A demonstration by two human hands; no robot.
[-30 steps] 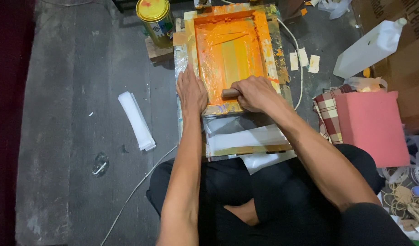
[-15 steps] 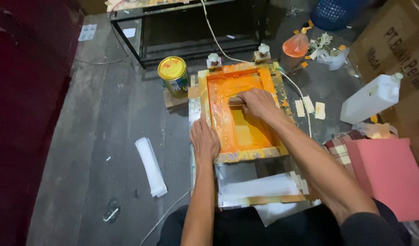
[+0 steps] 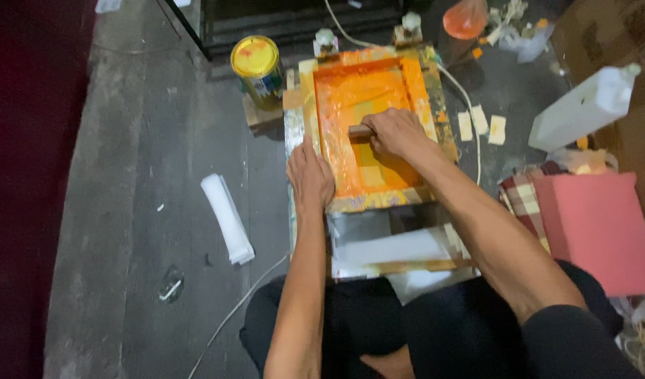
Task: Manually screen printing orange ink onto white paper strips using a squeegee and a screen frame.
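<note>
My crossed legs in dark trousers (image 3: 378, 330) fill the near edge, and just past them a stack of pale sheets (image 3: 396, 249) lies on the floor, touching the near rail of the printing frame (image 3: 378, 198). My hands are apart. My left hand (image 3: 310, 177) lies flat and open on the frame's left rail near its near corner, pressing down and gripping nothing. My right hand (image 3: 398, 132) is inside the frame, well up from the near rail, fingers curled tight around a wooden squeegee (image 3: 360, 130) whose end sticks out to the left of my knuckles; the blade rests on the screen, which is coated in orange ink (image 3: 357, 91). To my left the grey floor is open, with only a folded white cloth (image 3: 226, 217) and a thin cord (image 3: 242, 309) on it. To my right the room is tight: a pink box (image 3: 599, 224) on checked cloth sits near my forearm, and a white plastic jug (image 3: 585, 109) lies beyond it, with small paper squares (image 3: 480, 125) between jug and frame. At the far left corner of the frame stands a yellow-lidded tin (image 3: 256, 67); two clamps (image 3: 326, 41) hold the far rail.
</note>
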